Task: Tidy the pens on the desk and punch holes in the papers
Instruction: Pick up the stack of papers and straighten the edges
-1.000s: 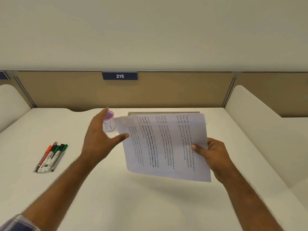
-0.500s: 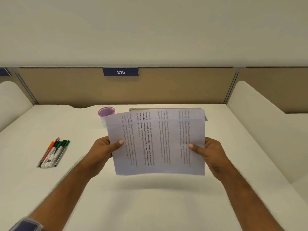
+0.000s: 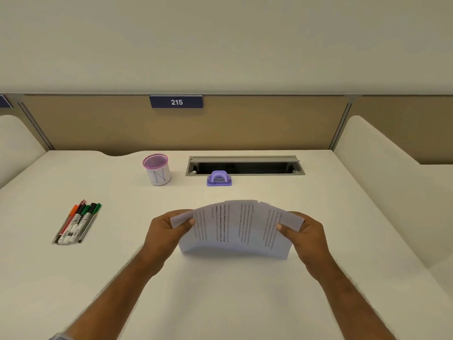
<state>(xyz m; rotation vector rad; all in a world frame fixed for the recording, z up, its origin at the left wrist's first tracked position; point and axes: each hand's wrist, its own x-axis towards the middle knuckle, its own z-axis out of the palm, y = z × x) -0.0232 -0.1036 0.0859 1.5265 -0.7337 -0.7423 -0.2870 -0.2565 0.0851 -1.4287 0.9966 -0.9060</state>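
A: Biggest change?
B: The papers (image 3: 236, 229) have come down from mid-air; lower edge now stands on the tabletop (image 3: 245, 303), sheets bowed and upright. Looks like squaring the stack before punching.
A: Hands?
B: Left hand (image 3: 166, 235) and right hand (image 3: 307, 238) each pinch a side edge; a second ago only the right one held them.
A: What else differs?
B: Purple hole punch (image 3: 219, 178) is now unhidden, beyond the papers near the cable slot (image 3: 245, 165).
A: Pens?
B: Pens (image 3: 77, 223) lie loose at left, not in the mesh cup (image 3: 157, 169). Untidied.
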